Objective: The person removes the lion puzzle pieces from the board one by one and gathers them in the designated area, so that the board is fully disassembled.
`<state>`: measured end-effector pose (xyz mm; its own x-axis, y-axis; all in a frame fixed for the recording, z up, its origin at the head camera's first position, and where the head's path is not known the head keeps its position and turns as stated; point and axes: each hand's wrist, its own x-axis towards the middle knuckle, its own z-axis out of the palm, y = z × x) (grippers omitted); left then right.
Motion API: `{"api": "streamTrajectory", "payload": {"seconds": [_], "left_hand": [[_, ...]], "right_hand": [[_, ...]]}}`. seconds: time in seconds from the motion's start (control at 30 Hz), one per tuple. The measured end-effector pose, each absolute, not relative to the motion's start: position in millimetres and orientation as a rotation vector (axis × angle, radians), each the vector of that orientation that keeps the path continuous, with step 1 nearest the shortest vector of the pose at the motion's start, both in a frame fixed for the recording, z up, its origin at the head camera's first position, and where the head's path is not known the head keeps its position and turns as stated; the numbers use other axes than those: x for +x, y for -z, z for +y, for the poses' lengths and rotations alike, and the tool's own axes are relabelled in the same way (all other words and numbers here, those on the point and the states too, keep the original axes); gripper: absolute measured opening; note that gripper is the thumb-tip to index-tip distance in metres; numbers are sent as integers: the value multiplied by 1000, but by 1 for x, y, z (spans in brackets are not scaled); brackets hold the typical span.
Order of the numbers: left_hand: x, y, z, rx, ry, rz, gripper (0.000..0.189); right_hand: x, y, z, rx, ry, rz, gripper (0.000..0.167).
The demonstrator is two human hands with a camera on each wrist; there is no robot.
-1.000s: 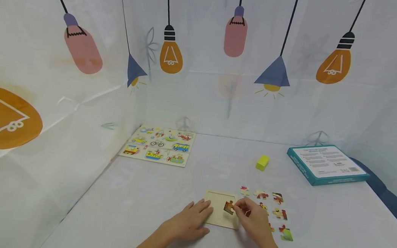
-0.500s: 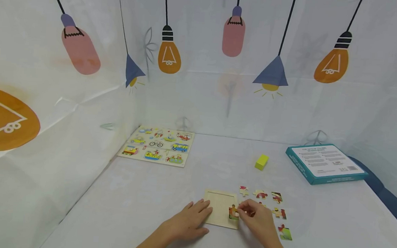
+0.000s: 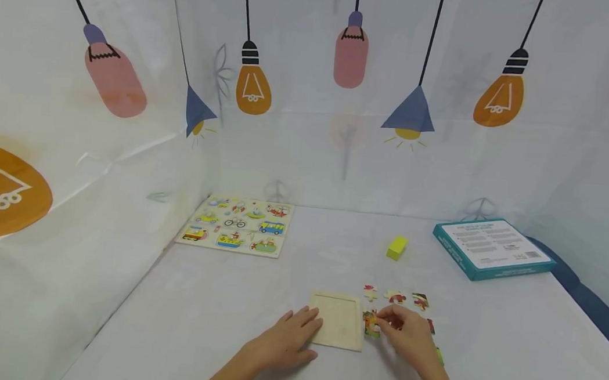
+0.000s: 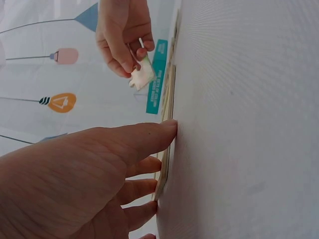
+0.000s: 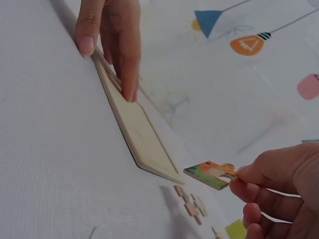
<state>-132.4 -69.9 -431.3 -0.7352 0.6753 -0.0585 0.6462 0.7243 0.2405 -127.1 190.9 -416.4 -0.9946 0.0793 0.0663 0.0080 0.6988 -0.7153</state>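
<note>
A square wooden puzzle tray [image 3: 339, 323] with a raised rim lies on the white table, its recess bare. My left hand [image 3: 286, 341] rests on the tray's left side with fairly straight fingers, the thumb near its front edge. Between thumb and fingertips my right hand [image 3: 409, 337] pinches a jigsaw piece [image 5: 207, 173] printed in orange and green. That piece is held in the air just off the tray's right edge. Behind and beneath the right hand lie several loose jigsaw pieces [image 3: 420, 302], some partly covered by it.
A vehicle picture board [image 3: 239, 225] lies at the back left. Farther right are a yellow block [image 3: 397, 248] and a flat teal box [image 3: 492, 248]. A printed white curtain [image 3: 286, 148] hangs behind the table.
My right hand has carried the jigsaw piece from above the tray rightward past its edge, turning it on the way. The left hand stays on the tray. The head view has shifted slightly.
</note>
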Motion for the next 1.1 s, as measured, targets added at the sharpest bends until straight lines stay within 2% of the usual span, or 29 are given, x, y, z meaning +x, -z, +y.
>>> {"api": "streamTrajectory", "payload": {"seconds": [0.73, 1.1], "left_hand": [[-133, 428, -72, 1013, -360, 2742, 58], [-133, 425, -71, 1012, -375, 2719, 58]], "right_hand": [[-131, 424, 193, -13, -1087, -2992, 2], [-130, 429, 194, 61, -936, -3010, 7]]}}
